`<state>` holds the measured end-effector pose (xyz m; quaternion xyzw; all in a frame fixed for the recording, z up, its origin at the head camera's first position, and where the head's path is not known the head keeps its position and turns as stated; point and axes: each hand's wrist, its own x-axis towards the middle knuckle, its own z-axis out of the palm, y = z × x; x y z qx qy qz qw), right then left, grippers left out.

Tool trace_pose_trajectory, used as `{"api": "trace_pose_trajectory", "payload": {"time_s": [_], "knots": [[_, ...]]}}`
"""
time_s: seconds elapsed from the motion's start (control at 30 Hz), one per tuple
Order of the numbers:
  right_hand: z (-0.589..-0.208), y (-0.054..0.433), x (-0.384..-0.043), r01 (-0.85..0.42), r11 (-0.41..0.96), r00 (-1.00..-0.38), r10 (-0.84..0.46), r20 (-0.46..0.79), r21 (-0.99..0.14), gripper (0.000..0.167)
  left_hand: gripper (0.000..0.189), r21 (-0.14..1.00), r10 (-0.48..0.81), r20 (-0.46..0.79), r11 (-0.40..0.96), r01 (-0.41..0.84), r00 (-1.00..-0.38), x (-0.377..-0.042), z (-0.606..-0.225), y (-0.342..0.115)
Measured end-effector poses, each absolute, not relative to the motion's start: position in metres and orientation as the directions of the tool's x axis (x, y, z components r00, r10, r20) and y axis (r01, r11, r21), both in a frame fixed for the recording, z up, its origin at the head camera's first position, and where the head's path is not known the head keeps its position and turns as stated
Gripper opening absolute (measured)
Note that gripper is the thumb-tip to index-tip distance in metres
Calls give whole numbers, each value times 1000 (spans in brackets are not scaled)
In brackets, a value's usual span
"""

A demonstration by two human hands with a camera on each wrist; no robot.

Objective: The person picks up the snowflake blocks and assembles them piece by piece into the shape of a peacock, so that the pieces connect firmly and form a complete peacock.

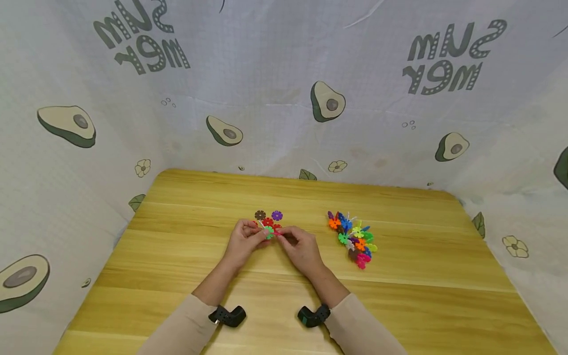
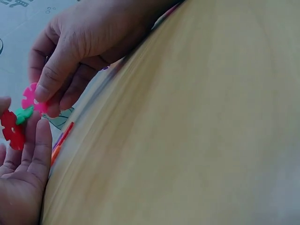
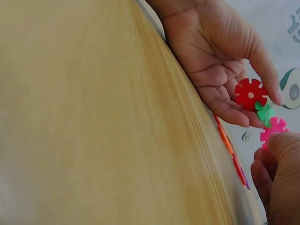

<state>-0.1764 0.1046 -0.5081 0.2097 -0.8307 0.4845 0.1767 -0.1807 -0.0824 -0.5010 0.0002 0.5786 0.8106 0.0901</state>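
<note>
Three notched plastic building discs form a short chain between the two hands, just above the table. My left hand (image 1: 243,245) holds the end with the red disc (image 3: 244,97), its thumb and fingers around it. The green disc (image 3: 265,114) sits in the middle, slotted at an angle to the others. Between thumb and fingertips, my right hand (image 1: 304,250) pinches the pink disc (image 2: 29,96), whose edge meets the green one. Just beyond the hands lie several loose discs, among them a brown disc (image 1: 260,215) and a purple disc (image 1: 277,215).
To the right on the wooden table (image 1: 421,305) lies a colourful cluster of discs (image 1: 355,239), many joined at angles. A white cloth (image 1: 275,59) printed with avocados hangs behind the table and along its sides. Each wrist wears a black camera (image 1: 230,316).
</note>
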Motion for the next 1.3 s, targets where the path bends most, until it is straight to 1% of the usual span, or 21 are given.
{"api": "trace_pose_trajectory", "payload": {"time_s": [0.07,0.13,0.17,0.23,0.3,0.37,0.57,0.7,0.8,0.93,1.0,1.07,1.2,1.3], "knots": [[-507,104,-177,-494,501,-862,-177,474,-711,20,49,929,137,-99,-343,-141,-986,-181,-501,-83],[-507,104,-178,-449,590,-885,-189,425,-671,26,56,918,138,-98,-370,-143,-986,-181,-500,-83],[-506,104,-178,-429,637,-895,-205,395,-641,27,56,914,138,-99,-379,-145,-985,-181,-500,-83],[-506,104,-179,-407,714,-907,-242,345,-570,29,48,905,135,-106,-397,-152,-985,-181,-500,-84],[-507,104,-179,-420,749,-903,-292,314,-512,27,38,901,138,-115,-403,-162,-984,-180,-500,-85],[-507,104,-179,-436,751,-897,-316,310,-496,24,32,901,140,-123,-400,-170,-982,-180,-500,-85],[-505,104,-178,-434,738,-895,-288,340,-517,16,24,914,153,-123,-368,-172,-981,-180,-501,-85],[-505,103,-178,-435,758,-888,-271,372,-486,19,21,917,148,-124,-361,-170,-981,-182,-502,-85],[-505,103,-178,-421,768,-886,-233,401,-483,21,19,920,142,-127,-354,-170,-982,-182,-501,-85],[-505,104,-178,-400,778,-882,-182,434,-485,19,18,941,134,-120,-302,-156,-984,-181,-501,-84],[-505,104,-178,-393,767,-882,-160,443,-507,17,19,955,125,-110,-263,-140,-986,-181,-501,-84],[-506,105,-178,-392,728,-888,-139,439,-563,17,19,966,112,-91,-231,-115,-990,-181,-501,-84],[-506,103,-176,-401,538,-906,-114,407,-741,15,21,983,109,-39,-176,-58,-993,-179,-502,-83],[-505,101,-175,-394,386,-917,-108,383,-834,13,26,990,127,-22,-137,-40,-992,-177,-501,-82]]}}
